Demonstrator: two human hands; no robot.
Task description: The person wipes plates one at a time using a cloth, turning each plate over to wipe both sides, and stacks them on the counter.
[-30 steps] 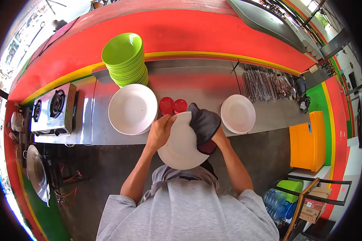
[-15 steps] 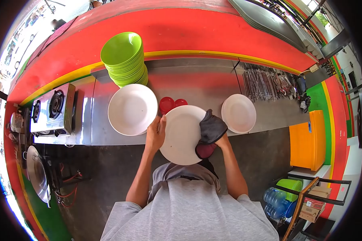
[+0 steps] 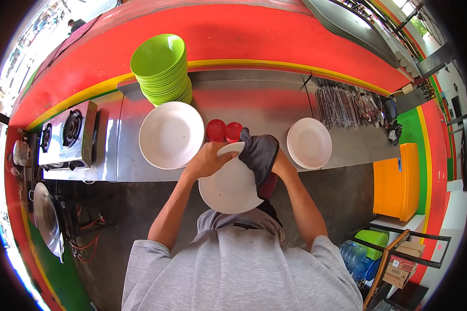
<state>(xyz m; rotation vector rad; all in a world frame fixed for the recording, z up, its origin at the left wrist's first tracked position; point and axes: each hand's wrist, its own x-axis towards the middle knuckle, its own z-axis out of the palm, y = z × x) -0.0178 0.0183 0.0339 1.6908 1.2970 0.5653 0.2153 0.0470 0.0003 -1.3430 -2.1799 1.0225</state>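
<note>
A large white plate (image 3: 228, 189) is held up in front of my body, off the counter's near edge. My left hand (image 3: 208, 159) is closed around its upper left rim. In my right hand (image 3: 283, 165) is a dark grey cloth (image 3: 259, 155) with a maroon part, pressed over the plate's upper right rim. Part of the right hand's fingers is hidden behind the cloth. Just beyond the plate are two small red bowls (image 3: 216, 130). To the left sits a large white bowl (image 3: 172, 136), and to the right stand white plates or shallow bowls (image 3: 309, 143).
A tall stack of green bowls (image 3: 161, 67) rises behind the white bowl. On the left is a gas stove (image 3: 70, 135); wrapped cutlery (image 3: 347, 106) lies on the right of the steel counter (image 3: 264, 98). An orange bin (image 3: 397, 181) stands at the right.
My left hand has slid from the plate's left side onto its upper rim. The cloth in my right hand has moved left along the upper edge.
</note>
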